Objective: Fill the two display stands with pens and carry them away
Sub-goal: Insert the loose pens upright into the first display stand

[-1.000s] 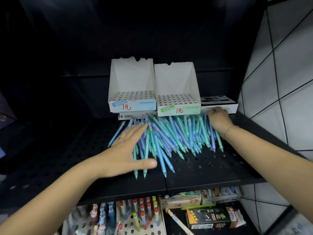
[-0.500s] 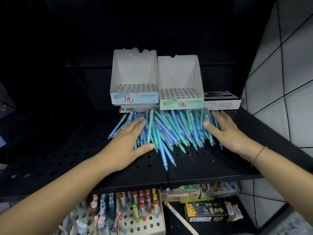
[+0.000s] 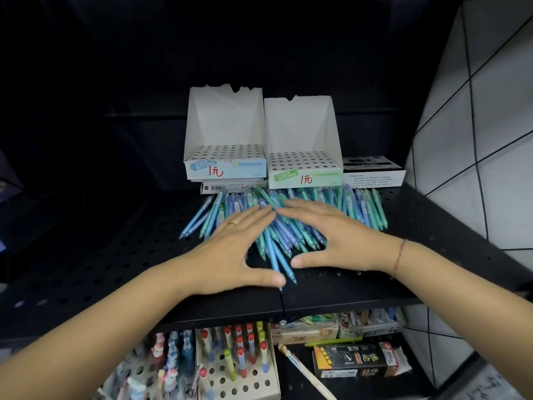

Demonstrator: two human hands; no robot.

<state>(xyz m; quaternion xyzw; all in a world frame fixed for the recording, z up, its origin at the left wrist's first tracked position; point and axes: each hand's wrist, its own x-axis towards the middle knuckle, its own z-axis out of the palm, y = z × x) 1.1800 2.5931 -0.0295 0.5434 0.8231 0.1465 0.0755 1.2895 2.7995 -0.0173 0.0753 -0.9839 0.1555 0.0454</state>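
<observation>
Two white cardboard display stands sit side by side at the back of a black perforated shelf [image 3: 86, 255]: a blue-fronted stand [image 3: 225, 166] on the left and a green-fronted stand [image 3: 304, 171] on the right. Their hole grids hold no pens. A pile of blue, green and purple pens [image 3: 291, 229] lies on the shelf in front of them. My left hand [image 3: 236, 249] and my right hand [image 3: 331, 238] lie flat on the pile with fingers spread, fingertips nearly touching over its middle. Neither hand grips a pen.
A flat white box [image 3: 375, 174] lies right of the green stand, and another flat box [image 3: 230, 186] sits under the blue stand. A white tiled wall [image 3: 476, 125] bounds the right side. The shelf below holds pen stands [image 3: 239, 368] and boxed stationery [image 3: 354, 359].
Both hands have moved inward over the pens, from the sides of the pile to its middle. The pile has been pushed a little closer together.
</observation>
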